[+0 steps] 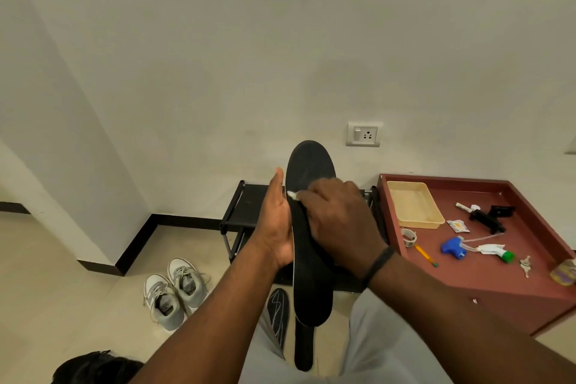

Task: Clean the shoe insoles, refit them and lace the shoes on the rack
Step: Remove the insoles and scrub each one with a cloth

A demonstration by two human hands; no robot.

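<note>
Left hand [276,221] flat behind black insole [308,227], right hand [339,221] pinching mostly hidden white object [292,195].

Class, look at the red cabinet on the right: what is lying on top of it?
On the red cabinet: a beige tray, tape roll, pencil, spray heads, keys. The right edge is cut off.
</note>
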